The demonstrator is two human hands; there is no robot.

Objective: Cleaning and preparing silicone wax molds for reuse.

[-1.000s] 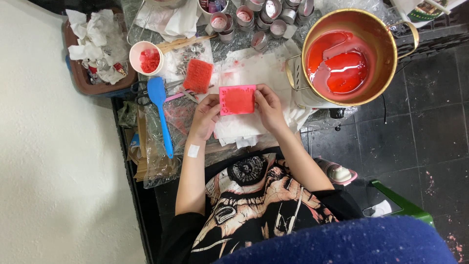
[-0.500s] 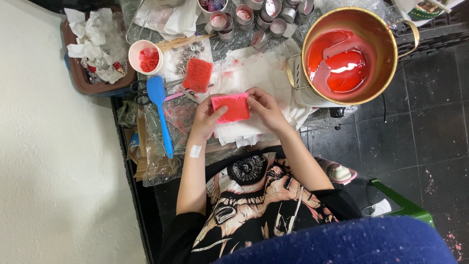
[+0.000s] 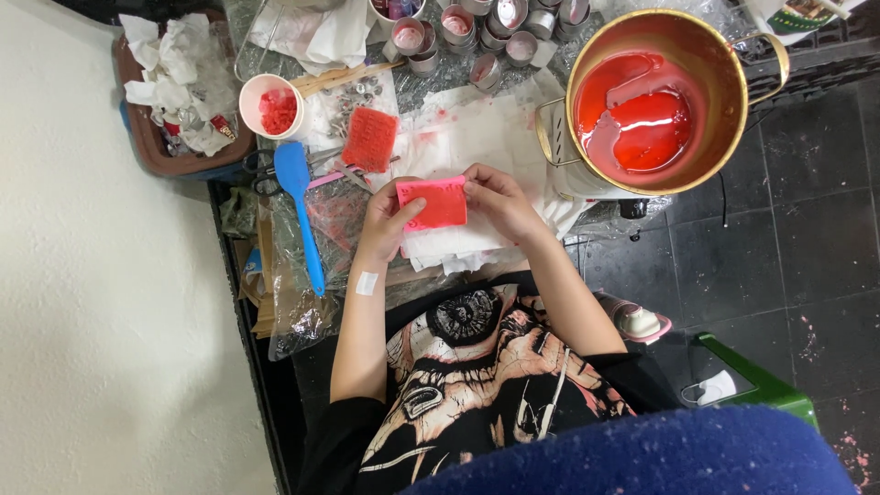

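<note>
Head view: left hand [image 3: 383,220] and right hand [image 3: 495,200] both pinch a pink slab [image 3: 433,203] by its side edges, held flat over white paper [image 3: 458,137]. Looks like one red slab [image 3: 370,139] is already done beyond it; right of it, the pot [image 3: 733,82] is still full of red liquid, so plenty left.

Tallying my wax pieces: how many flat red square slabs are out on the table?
2. One red slab is held between the left hand and right hand; the other slab lies beyond, near the white cup. Clutter may hide more.

Green-white printed packet [image 3: 796,16], top right
</note>
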